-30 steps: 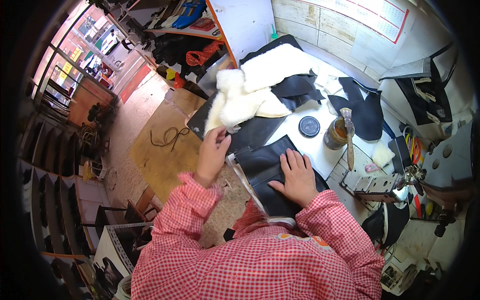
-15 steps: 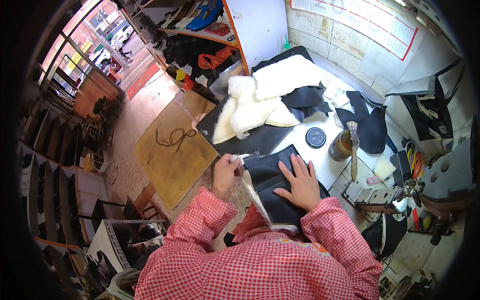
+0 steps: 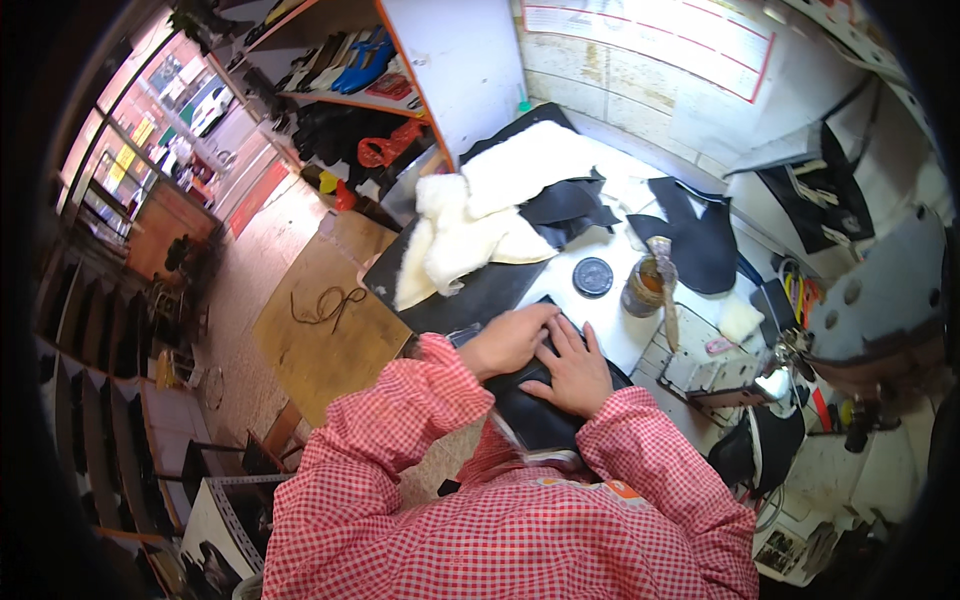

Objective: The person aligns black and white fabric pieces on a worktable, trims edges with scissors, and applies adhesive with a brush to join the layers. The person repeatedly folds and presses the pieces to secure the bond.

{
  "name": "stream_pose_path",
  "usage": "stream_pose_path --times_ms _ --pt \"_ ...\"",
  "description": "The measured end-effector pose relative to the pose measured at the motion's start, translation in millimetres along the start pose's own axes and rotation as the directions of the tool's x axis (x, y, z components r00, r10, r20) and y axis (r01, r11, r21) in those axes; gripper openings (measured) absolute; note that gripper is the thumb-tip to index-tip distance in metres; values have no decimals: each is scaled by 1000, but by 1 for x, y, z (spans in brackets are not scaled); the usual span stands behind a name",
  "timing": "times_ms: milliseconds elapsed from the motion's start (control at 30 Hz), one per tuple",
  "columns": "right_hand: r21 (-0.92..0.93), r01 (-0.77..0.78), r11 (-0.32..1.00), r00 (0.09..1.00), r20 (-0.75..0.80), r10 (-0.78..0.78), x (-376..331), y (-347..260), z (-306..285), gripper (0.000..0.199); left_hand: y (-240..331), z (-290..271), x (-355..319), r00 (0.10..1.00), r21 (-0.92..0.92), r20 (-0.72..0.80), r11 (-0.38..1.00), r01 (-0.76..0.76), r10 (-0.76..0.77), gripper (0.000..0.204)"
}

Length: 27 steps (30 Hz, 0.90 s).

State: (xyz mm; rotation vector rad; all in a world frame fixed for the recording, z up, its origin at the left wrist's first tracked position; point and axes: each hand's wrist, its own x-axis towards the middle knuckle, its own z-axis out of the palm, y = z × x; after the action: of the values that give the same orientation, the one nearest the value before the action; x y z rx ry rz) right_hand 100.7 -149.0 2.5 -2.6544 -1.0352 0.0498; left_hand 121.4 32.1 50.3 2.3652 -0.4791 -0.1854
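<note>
A black leather piece (image 3: pixel 535 412) lies at the near edge of the white table, in front of my body. My right hand (image 3: pixel 572 372) rests on it palm down, fingers spread. From the left, my left hand (image 3: pixel 512 340) reaches across the upper part of the leather. Its bent fingers are close together at the leather, touching or nearly touching my right fingertips; their tips are partly hidden. Beyond the hands stand a round black lid (image 3: pixel 592 277) and a brown-stained jar (image 3: pixel 643 290) with a brush (image 3: pixel 668 300) across it.
White fleece pieces (image 3: pixel 470 225) and black cut pieces (image 3: pixel 690 240) cover the far table. A sewing machine (image 3: pixel 870 330) stands at the right. A brown board (image 3: pixel 310 310) with a dark cord (image 3: pixel 330 305) is at the left. Shoe shelves (image 3: pixel 100 400) line the far left.
My left hand has moved right, from the leather's left edge to beside my right fingers. The right hand stays spread on the leather. The whole view has shifted a little.
</note>
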Motion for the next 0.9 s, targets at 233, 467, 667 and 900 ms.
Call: stream_pose_path --times_ms 233,467,667,900 --pt "29 -69 997 960 -269 74 -38 3 6 58 -7 32 7 992 257 -66 962 -90 110 33" --pt "71 -235 969 904 -350 245 -121 5 -9 45 -9 20 25 985 473 142 868 -152 95 46" --pt "288 -214 934 870 -378 316 -106 12 -4 50 -2 3 54 916 509 401 825 -246 26 36" --pt "389 -367 845 891 -116 440 -91 16 -31 41 29 -29 16 913 369 395 928 -52 -106 28"
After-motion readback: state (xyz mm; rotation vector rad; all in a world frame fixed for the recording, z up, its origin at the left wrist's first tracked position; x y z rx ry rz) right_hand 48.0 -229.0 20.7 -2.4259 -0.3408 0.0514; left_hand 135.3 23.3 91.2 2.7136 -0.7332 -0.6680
